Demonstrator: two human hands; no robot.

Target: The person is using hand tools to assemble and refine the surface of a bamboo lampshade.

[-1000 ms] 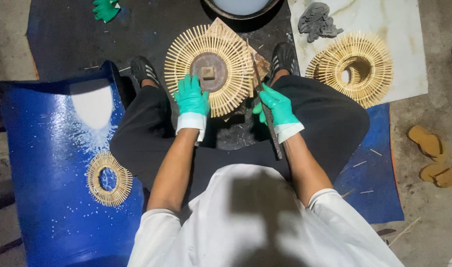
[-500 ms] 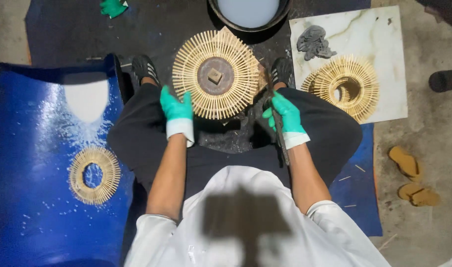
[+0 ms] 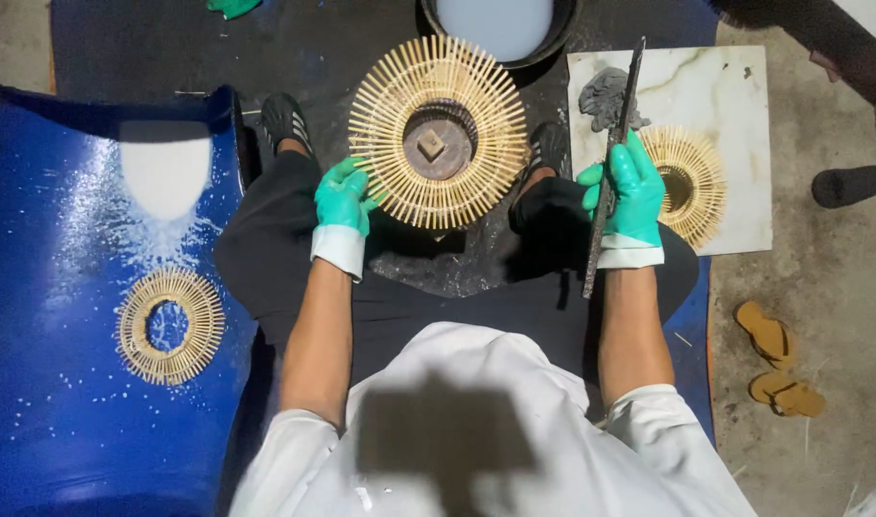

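Note:
A round disc of radiating bamboo sticks [image 3: 438,134] with a dark centre and a small square block lies on the ground between my feet. My left hand [image 3: 342,196], in a green glove, pinches the disc's lower left rim. My right hand [image 3: 629,191], also gloved, is shut on a long dark flat blade [image 3: 612,158] held upright, off to the disc's right. The blade's tip reaches over a lump of grey paste [image 3: 606,96] on a white marble slab [image 3: 725,86]. A second stick disc [image 3: 687,182] lies on the slab just beyond my right hand.
A blue curved sheet [image 3: 65,383] at left carries a smaller stick ring [image 3: 170,325] and white powder. A dark basin of whitish liquid [image 3: 495,24] stands ahead. Tan sandals [image 3: 778,369] and a dark shoe [image 3: 850,185] lie at right.
My right hand has swung out from beside the central disc to the right, raising the blade over the marble slab. The left hand has stayed on the disc's rim.

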